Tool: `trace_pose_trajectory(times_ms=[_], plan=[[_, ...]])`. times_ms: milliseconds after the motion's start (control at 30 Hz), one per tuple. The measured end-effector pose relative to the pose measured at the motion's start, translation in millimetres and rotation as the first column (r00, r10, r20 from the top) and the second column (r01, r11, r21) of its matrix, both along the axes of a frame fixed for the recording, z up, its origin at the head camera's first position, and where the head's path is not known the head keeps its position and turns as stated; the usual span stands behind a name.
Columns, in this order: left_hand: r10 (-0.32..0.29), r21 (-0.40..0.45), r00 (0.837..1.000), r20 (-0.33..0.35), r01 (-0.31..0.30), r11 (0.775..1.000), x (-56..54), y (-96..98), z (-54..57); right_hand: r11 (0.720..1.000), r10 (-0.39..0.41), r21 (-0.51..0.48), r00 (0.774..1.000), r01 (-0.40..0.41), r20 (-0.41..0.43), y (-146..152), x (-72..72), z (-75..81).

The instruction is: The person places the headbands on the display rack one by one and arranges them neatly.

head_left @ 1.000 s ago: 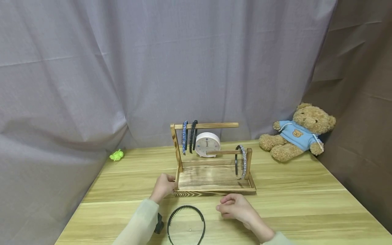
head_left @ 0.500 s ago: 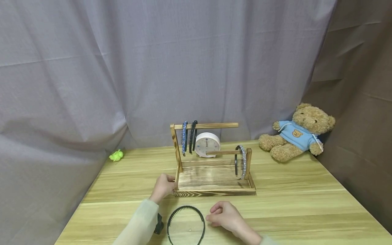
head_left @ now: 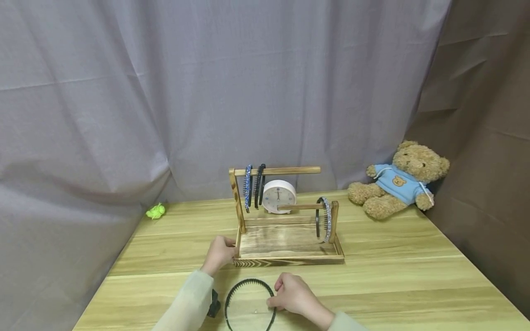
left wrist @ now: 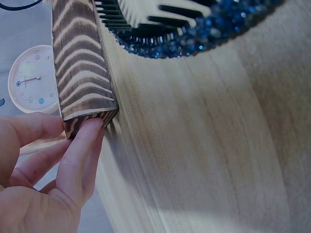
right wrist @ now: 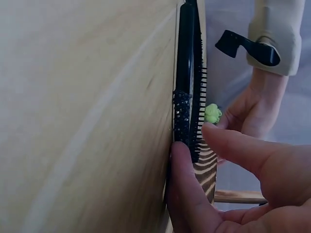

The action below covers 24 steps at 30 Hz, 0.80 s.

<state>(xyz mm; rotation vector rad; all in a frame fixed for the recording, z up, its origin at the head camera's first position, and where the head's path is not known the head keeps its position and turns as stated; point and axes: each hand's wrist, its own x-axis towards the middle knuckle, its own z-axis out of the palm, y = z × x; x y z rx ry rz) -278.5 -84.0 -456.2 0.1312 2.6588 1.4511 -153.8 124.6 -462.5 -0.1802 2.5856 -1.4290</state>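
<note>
My left hand [head_left: 221, 253] grips the left front corner of a wooden headband stand [head_left: 290, 261], thumb and fingers on the corner of its base in the left wrist view. In front of the stand lies a dark toothed headband [head_left: 248, 281], its beaded top glinting blue in the left wrist view. At that headband's right side is my right hand [head_left: 296, 296], thumb and index finger pinching the band from either side at its beaded part [right wrist: 181, 114]. A blue glitter headband [head_left: 248, 186] and a black one [head_left: 259, 186] hang on the upper bar; a silver glitter headband [head_left: 327, 220] hangs on the lower.
Behind the stand is a white round clock [head_left: 269, 191]. A teddy bear [head_left: 399, 179] in a blue hoodie sits at the back right corner. A small bright green object [head_left: 156, 211] lies at the back left. Grey curtains [head_left: 248, 82] close off the back.
My right hand has moved left from in front of the stand to the right side of the dark headband and taken hold of it. The left hand stays on the stand's corner.
</note>
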Motion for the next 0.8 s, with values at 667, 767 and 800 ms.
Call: trace_pose_trajectory(times_ms=[667,767,800], plan=[[0.004,0.018,1.000,0.009,-0.004,1.000,0.0,-0.6,-1.9,0.992,0.039,-0.124,0.993,-0.024,0.114,6,1.9,1.1],[0.002,0.017,1.000,0.009,-0.002,1.000,-0.9,-0.6,-1.1,0.985,0.037,-0.170,0.990,-0.013,0.138,8,2.2,0.2],[0.004,0.014,1.000,0.007,-0.004,1.000,-1.2,-0.8,-0.9,0.984,0.036,-0.180,0.989,-0.011,0.141,8,2.3,-0.3]])
